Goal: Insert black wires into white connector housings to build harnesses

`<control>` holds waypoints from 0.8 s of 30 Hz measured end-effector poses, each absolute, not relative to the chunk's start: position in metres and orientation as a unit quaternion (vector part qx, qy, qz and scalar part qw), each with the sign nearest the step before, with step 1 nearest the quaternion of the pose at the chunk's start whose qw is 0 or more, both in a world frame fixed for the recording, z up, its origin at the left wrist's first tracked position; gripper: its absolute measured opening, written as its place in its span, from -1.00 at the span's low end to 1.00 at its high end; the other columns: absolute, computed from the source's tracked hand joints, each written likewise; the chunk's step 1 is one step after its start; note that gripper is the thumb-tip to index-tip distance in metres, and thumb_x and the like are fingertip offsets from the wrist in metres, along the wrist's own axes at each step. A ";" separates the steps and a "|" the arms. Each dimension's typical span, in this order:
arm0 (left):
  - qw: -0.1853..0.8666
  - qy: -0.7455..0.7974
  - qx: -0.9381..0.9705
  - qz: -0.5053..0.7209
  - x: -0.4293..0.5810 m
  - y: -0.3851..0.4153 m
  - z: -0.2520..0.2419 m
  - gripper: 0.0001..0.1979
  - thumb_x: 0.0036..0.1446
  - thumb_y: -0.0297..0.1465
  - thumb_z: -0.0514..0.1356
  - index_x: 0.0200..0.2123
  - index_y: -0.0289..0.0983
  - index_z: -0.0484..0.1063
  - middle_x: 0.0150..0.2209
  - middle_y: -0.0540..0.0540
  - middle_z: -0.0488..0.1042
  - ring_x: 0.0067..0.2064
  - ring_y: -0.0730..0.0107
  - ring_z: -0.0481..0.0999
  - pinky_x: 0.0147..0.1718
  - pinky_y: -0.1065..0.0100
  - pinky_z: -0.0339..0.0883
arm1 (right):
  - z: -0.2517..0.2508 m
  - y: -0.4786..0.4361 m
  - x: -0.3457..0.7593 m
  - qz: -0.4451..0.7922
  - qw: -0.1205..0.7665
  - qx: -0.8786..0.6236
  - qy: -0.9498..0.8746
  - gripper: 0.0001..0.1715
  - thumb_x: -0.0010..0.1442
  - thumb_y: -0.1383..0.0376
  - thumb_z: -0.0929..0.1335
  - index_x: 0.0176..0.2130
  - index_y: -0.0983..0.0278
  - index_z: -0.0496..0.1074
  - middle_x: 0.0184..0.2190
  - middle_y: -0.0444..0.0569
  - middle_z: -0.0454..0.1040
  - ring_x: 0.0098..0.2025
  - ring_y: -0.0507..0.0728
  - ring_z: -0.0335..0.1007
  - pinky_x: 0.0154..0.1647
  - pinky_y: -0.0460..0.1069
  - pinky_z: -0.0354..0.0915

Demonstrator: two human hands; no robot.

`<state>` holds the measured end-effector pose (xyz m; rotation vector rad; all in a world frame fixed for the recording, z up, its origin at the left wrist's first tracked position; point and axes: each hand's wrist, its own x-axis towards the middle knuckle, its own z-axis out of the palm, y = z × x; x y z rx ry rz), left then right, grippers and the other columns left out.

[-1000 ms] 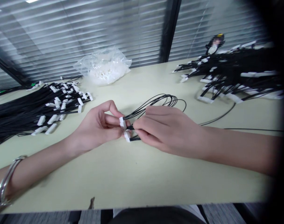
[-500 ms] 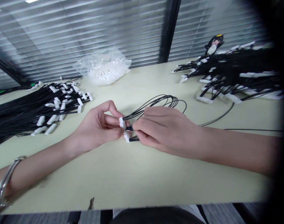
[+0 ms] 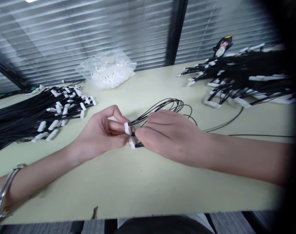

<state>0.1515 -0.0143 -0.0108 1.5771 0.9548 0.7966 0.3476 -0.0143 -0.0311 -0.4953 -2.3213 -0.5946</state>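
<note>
My left hand (image 3: 101,135) pinches a small white connector (image 3: 128,134) between thumb and fingers at the middle of the pale table (image 3: 143,182). My right hand (image 3: 167,135) is closed right against that connector, its fingertips pinching a thin black wire at the connector's face. A loop of several black wires (image 3: 171,105) runs from the connector and curves out behind my right hand. A silver bracelet (image 3: 2,195) sits on my left wrist.
A heap of black wires with white connectors (image 3: 36,112) lies at the left. A second, tangled heap (image 3: 240,76) lies at the far right. A clear bag of white connectors (image 3: 109,70) sits at the back by the window blinds. A single loose black wire (image 3: 260,135) crosses the table at right.
My right hand has slid slightly left, closer against the connector. The wire loop behind it shifted a little. My left hand has stayed in place.
</note>
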 end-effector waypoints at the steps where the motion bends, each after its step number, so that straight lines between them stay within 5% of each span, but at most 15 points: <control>1: 0.535 0.401 0.663 0.336 0.151 -0.015 -0.011 -0.66 -0.16 -0.70 0.26 -0.41 -0.24 0.23 -0.52 0.07 0.60 -0.43 0.39 0.62 -0.47 0.54 0.43 | -0.031 -0.015 0.347 -0.229 0.343 -0.189 -0.891 -0.76 0.14 0.52 0.22 -0.51 0.31 0.30 -0.65 -0.17 0.21 -0.50 0.02 0.09 -0.47 -0.04 0.03; 12: 0.529 0.406 0.666 0.334 0.150 -0.015 -0.011 -0.68 -0.12 -0.69 0.26 -0.40 -0.24 0.24 -0.50 0.05 0.62 -0.42 0.38 0.63 -0.47 0.55 0.43 | -0.031 -0.012 0.348 -0.215 0.313 -0.187 -0.906 -0.79 0.19 0.48 0.22 -0.46 0.30 0.28 -0.60 -0.19 0.29 -0.44 0.02 0.15 -0.41 -0.04 0.01; 18: 0.524 0.399 0.663 0.357 0.149 -0.015 -0.013 -0.71 -0.09 -0.63 0.29 -0.41 -0.25 0.23 -0.46 0.01 0.63 -0.30 0.27 0.64 -0.25 0.36 0.53 | -0.020 0.012 0.378 -0.280 0.280 -0.286 -0.873 -0.71 0.26 0.13 0.24 -0.36 0.30 0.29 -0.49 -0.06 0.33 -0.33 0.11 0.22 -0.33 -0.01 0.01; 24: 0.502 0.371 0.694 0.360 0.146 -0.020 -0.018 -0.70 -0.04 -0.66 0.26 -0.39 -0.21 0.23 -0.39 0.07 0.63 -0.22 0.29 0.62 -0.20 0.32 0.53 | -0.014 0.056 0.412 -0.134 0.288 -0.520 -0.793 -0.56 0.11 -0.07 0.30 -0.34 0.27 0.28 -0.47 -0.05 0.33 -0.41 0.09 0.18 -0.39 -0.02 0.03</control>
